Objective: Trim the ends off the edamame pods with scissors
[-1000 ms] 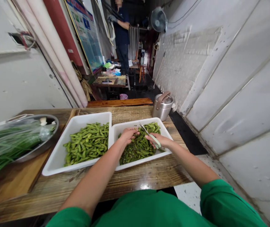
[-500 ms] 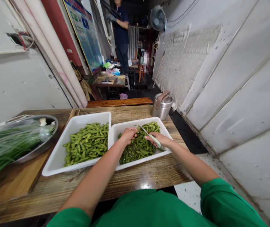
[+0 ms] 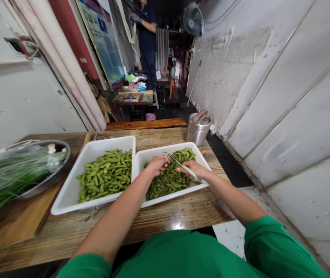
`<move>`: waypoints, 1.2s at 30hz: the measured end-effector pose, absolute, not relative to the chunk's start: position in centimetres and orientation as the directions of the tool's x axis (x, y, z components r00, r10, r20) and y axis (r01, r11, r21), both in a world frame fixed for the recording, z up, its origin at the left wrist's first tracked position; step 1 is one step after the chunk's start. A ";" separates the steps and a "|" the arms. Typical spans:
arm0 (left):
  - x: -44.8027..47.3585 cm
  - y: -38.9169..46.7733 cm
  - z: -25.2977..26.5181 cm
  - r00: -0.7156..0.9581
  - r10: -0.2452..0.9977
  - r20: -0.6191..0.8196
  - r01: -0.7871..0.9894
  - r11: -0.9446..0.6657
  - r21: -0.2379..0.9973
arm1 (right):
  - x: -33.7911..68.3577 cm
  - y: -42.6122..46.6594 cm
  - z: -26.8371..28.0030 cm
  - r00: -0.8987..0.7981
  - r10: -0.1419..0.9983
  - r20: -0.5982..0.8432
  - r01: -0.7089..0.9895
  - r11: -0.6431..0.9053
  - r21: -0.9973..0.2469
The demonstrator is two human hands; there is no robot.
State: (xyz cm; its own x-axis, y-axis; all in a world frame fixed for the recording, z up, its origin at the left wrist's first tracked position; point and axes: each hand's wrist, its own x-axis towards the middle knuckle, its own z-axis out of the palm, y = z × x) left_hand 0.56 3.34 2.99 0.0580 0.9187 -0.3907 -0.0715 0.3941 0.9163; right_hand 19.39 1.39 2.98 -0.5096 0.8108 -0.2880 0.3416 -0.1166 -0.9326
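Observation:
Over the right white tray [image 3: 203, 162], my right hand [image 3: 197, 169] is wrapped round the pale green handles of a pair of scissors [image 3: 190, 171]. The metal blades point up and left, close to the fingertips of my left hand [image 3: 158, 165]. That hand is closed in a pinch, with a bit of green pod showing at its fingertips. Beneath both hands lie wet green edamame pods [image 3: 167, 184], partly hidden by the fingers. More edamame pods [image 3: 107, 172] are heaped in the left white tray [image 3: 66, 197], which touches the right one.
A steel bowl [image 3: 65, 162] of bagged green stalks [image 3: 17, 170] rests on a wooden board [image 3: 22, 216] at left. A lidded metal pail [image 3: 197, 133] stands at the table's far right corner. Beyond the bench [image 3: 147, 124], a person [image 3: 148, 46] stands near a low table.
Both hands stay almost where they were, the scissors still at the left fingertips. The view has shifted very slightly.

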 end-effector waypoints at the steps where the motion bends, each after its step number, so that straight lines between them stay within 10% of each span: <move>1: 0.5 3.5 3.0 0.030 0.920 -0.390 -0.085 0.391 0.916 | 19.4 1.5 3.1 -0.490 0.826 -0.279 0.326 -0.123 -0.937; 5: 0.3 3.6 2.7 -0.038 0.922 -0.384 -0.041 0.383 0.923 | 19.3 2.0 3.2 -0.379 0.895 -0.236 0.254 -0.144 -0.956; 14: 3.1 2.5 0.5 -0.015 0.985 -0.173 0.665 0.139 0.733 | 19.3 2.0 3.3 -0.396 0.888 -0.232 0.272 -0.128 -0.954; 22: 1.3 3.2 2.3 -0.009 0.967 -0.254 0.072 0.254 0.965 | 19.4 1.9 3.2 -0.452 0.839 -0.302 0.302 -0.175 -0.937; 36: -0.2 3.6 3.7 -0.032 0.906 -0.422 -0.390 0.377 0.840 | 19.0 1.1 4.1 -0.580 0.688 -0.437 0.303 -0.315 -0.899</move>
State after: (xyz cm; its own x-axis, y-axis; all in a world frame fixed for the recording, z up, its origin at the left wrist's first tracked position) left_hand -0.23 3.55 3.68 -0.0318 0.9062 -0.4217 -0.3901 0.3772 0.8400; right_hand 18.99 1.14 4.08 -0.5799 0.6876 -0.4369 0.3034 -0.3155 -0.8991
